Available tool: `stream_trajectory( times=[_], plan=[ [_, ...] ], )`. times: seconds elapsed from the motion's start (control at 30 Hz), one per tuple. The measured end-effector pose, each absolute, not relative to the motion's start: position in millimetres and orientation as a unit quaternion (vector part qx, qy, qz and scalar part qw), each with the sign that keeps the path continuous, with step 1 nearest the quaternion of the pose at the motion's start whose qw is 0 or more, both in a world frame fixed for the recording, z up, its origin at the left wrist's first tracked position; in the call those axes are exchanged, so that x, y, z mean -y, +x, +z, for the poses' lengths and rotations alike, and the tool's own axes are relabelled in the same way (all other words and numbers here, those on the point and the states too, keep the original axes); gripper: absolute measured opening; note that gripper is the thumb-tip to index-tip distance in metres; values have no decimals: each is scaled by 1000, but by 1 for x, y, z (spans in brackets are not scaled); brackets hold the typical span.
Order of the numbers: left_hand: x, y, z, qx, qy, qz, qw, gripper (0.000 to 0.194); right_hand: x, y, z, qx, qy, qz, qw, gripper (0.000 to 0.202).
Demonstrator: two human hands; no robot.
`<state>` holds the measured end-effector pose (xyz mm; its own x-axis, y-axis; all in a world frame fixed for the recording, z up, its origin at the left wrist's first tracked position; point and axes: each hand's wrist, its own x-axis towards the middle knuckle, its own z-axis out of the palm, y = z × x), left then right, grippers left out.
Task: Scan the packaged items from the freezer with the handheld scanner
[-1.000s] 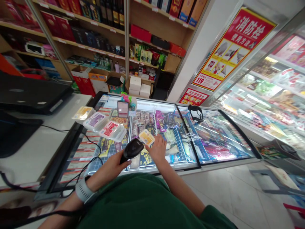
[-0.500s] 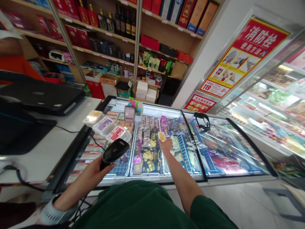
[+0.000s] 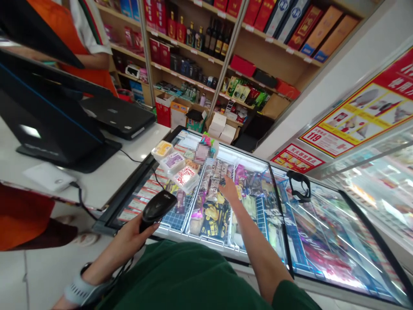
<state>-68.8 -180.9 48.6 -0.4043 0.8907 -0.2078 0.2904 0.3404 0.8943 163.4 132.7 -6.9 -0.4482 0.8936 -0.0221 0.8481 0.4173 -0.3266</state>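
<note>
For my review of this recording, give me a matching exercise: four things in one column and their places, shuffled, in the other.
Things:
1. black scanner
2. pale-strapped watch
3. purple-labelled pack
4. black band

Places:
A. between the yellow-labelled pack and the red-labelled pack
B. on the right-hand part of the freezer's glass top
C. in the grip of the left hand
D. around the left wrist

Right pairs: 1-C, 2-D, 3-A, 4-B
</note>
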Motion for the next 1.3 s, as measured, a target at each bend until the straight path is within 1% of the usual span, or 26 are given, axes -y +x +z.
stream_trajectory(
  times=[0.1,0.17,0.23,0.37,0.5,0.6,0.73,0.9,1.0,1.07,1.2,1.3],
  plan=[
    [190,-71,48,-742,387,412,360,53,-137,116,25,908,-373,173,75,65],
    [197,-73,48,-750,375,417,349,53,-137,88,44,959,-211,175,75,73],
    [203,-74,50,-754,366,425,341,52,-135,66,58,976,-133,167,53,79],
    [216,-77,50,-760,352,429,337,52,-135,42,67,986,-87,139,-3,85],
    [222,-83,48,-763,350,426,338,54,-135,38,67,989,-83,120,-27,78],
    [220,-84,51,-758,348,435,339,57,-131,48,71,988,-99,116,-15,69],
    [208,-78,64,-755,357,432,340,58,-118,78,74,975,-188,117,33,64],
    [183,-63,77,-739,384,411,371,60,-91,132,56,921,-345,109,144,58],
    [165,-51,78,-721,416,395,388,56,-67,163,40,872,-429,103,212,56],
    [153,-42,78,-709,443,380,396,53,-50,178,31,842,-474,85,243,56],
    [133,-21,80,-679,494,343,422,46,-22,194,25,809,-523,35,266,56],
    [124,-7,84,-661,520,327,431,45,-10,199,24,802,-533,18,269,53]
  ],
)
